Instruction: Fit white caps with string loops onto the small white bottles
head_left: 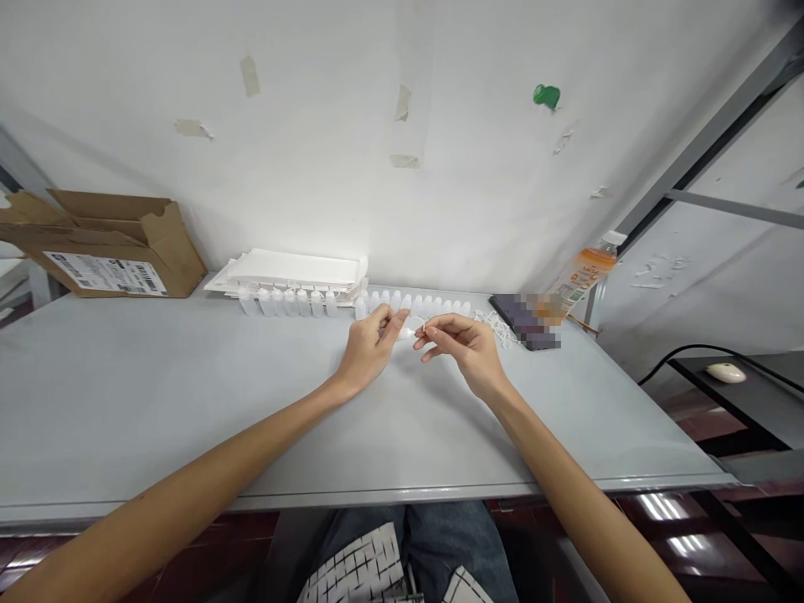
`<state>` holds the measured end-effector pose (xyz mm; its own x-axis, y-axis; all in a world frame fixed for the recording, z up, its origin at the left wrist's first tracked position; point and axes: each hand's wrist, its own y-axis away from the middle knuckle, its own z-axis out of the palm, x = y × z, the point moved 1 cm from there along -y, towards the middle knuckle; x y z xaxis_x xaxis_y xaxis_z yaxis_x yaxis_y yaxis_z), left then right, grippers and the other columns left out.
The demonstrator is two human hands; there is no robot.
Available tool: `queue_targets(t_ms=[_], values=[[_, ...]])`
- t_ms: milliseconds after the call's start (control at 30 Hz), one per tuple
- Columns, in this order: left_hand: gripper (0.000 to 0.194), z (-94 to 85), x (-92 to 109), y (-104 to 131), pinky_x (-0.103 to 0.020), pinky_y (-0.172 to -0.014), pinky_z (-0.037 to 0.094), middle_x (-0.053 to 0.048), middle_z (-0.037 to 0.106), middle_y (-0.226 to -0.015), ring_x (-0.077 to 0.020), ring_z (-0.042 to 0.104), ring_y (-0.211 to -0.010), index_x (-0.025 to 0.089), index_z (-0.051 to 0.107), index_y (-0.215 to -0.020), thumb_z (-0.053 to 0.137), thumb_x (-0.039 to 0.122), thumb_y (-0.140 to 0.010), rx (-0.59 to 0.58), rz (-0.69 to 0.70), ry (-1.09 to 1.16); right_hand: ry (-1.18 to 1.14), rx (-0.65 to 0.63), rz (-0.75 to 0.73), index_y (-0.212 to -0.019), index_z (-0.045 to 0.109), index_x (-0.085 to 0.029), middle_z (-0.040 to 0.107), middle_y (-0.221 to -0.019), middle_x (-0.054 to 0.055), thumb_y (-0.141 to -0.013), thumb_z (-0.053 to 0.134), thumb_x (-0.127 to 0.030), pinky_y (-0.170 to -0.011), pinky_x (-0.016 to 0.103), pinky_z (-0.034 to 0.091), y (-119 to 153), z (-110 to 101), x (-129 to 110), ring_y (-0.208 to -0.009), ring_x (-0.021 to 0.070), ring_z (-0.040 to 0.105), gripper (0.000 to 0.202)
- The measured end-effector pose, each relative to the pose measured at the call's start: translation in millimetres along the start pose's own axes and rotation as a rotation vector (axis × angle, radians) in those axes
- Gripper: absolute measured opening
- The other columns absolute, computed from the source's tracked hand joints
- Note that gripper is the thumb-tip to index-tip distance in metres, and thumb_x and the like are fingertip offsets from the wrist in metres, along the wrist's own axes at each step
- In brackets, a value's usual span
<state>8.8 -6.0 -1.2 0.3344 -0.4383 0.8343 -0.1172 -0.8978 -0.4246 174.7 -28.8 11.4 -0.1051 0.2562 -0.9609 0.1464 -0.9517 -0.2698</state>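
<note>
in the middle of the frame, the left hand (369, 345) is closed around a small white bottle (406, 333), its tip pointing right. the right hand (470, 345) has thumb and forefinger pinched together on a thin white string (416, 318) that curves by the bottle's tip; its other fingers are loosely spread. just beyond the hands, a right-hand row of bottles (408, 302) stands upright on the grey table (188, 385), partly hidden by the fingers. a left-hand row of bottles (290, 303) stands left of centre, in front of stacked white sheets (295, 268). right of the right hand lie a tangle of white strings (501, 329) and a dark phone-like slab (510, 308), partly blurred out. an orange-labelled drink bottle (584, 275) is at the right, and an open cardboard box (126, 239) sits at the left of the frame.
</note>
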Motion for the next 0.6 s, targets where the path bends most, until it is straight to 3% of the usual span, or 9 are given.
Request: queue_targets(t_ms=[600], values=[[0.039, -0.4, 1.5, -0.4, -0.024, -0.054, 0.029, 0.005, 0.037, -0.057, -0.0097, 0.034, -0.053, 0.020, 0.040, -0.066, 0.044, 0.046, -0.094, 0.021, -0.013, -0.017, 0.006, -0.008, -0.018, -0.079, 0.072, -0.017, 0.071, -0.082, 0.007, -0.075, 0.076, -0.038, -0.057, 0.032, 0.059, 0.3, 1.8, -0.5, -0.071, 0.0197, 0.070, 0.022]])
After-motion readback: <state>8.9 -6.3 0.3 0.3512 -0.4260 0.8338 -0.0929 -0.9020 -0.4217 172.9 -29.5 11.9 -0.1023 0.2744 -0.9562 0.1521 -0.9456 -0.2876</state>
